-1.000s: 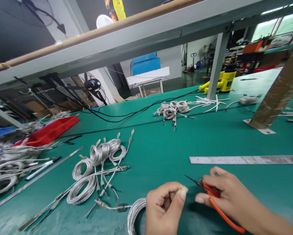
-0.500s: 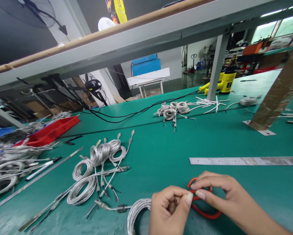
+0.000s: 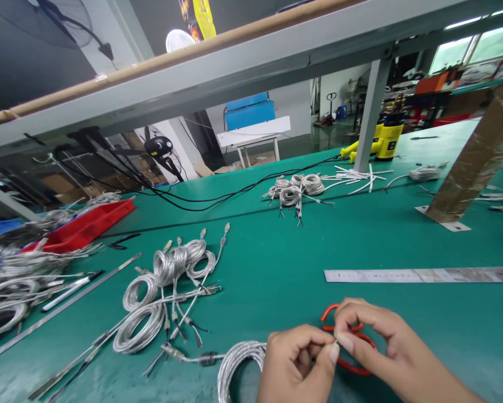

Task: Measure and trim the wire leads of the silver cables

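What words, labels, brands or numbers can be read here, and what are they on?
No text can be read for certain.
Metal ruler: scale marks, numbers too small to read.
Yellow object by the shelf post: label too blurred.
Yellow packet on the shelf: markings too blurred.

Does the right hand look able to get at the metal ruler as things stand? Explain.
Probably yes: the metal ruler lies uncovered just beyond the right hand, with bare green tabletop between. It is fingertip to fingertip with the left hand, though, so they would likely have to part first.
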A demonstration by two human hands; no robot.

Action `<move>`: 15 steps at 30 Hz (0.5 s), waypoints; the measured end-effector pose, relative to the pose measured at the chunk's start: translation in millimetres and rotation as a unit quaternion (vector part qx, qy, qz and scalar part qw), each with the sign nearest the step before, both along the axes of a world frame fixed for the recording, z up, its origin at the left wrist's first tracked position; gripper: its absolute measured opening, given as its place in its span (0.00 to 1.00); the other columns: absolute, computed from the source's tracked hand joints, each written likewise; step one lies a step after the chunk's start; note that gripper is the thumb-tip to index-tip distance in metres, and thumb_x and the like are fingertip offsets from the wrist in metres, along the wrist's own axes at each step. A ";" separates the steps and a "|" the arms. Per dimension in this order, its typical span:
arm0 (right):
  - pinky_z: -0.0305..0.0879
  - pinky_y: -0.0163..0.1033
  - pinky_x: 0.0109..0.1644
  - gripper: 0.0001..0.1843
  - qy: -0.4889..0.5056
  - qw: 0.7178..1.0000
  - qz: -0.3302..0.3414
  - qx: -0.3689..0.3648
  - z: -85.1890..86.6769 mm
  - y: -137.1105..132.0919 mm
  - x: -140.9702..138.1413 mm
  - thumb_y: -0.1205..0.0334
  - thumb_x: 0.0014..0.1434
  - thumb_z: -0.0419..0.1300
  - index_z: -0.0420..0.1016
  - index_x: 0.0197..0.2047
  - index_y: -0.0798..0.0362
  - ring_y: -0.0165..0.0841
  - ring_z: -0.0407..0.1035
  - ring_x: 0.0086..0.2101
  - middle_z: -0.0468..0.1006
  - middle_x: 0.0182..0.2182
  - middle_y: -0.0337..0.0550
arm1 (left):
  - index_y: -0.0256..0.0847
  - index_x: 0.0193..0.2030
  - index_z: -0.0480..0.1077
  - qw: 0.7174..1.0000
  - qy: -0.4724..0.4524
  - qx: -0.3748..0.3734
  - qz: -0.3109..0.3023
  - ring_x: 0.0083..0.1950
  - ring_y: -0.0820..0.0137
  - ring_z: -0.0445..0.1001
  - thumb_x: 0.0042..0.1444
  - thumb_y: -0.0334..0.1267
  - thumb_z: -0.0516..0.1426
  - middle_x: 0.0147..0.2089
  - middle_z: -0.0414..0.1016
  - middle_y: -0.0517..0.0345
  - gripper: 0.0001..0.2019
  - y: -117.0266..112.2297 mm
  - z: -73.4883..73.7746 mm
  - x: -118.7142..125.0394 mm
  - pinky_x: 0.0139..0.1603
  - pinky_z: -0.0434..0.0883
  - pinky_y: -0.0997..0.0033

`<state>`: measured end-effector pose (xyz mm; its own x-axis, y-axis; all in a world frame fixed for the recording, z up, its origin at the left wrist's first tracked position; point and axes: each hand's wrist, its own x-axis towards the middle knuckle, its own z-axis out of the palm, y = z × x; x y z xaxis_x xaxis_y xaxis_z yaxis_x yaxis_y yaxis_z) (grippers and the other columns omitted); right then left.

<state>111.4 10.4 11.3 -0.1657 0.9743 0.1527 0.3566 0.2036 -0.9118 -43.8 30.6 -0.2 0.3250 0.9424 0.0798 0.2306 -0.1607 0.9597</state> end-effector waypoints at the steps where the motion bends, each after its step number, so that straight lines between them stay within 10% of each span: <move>1: 0.59 0.37 0.36 0.14 0.004 1.000 -0.003 -0.006 -1.8 -0.7 -0.6 0.53 0.58 0.50 0.65 0.26 0.52 0.34 0.64 0.32 0.69 0.27 0.39 | 0.33 0.22 0.73 1.000 -0.005 -0.004 0.002 0.16 0.79 0.45 0.47 0.38 0.54 0.14 0.52 0.66 0.11 0.1 -1.1 0.0 0.16 0.43 0.77; 10: 0.61 0.35 0.34 0.15 0.041 0.999 0.017 -0.028 -4.1 6.4 -1.6 0.51 0.57 0.51 0.67 0.27 0.52 0.33 0.65 0.30 0.70 0.26 0.38 | 0.34 0.18 0.69 0.988 -0.105 -0.113 0.023 0.18 0.79 0.48 0.43 0.40 0.59 0.15 0.54 0.65 0.11 -0.2 16.0 1.1 0.19 0.46 0.78; 15: 0.58 0.45 0.46 0.13 -0.183 0.977 -0.089 0.071 -17.9 39.5 51.6 0.51 0.56 0.52 0.69 0.39 0.49 0.40 0.65 0.41 0.73 0.38 0.43 | 0.32 0.19 0.70 0.988 -0.095 -0.124 0.015 0.18 0.79 0.47 0.43 0.42 0.59 0.14 0.53 0.66 0.13 2.6 14.7 -2.2 0.18 0.45 0.77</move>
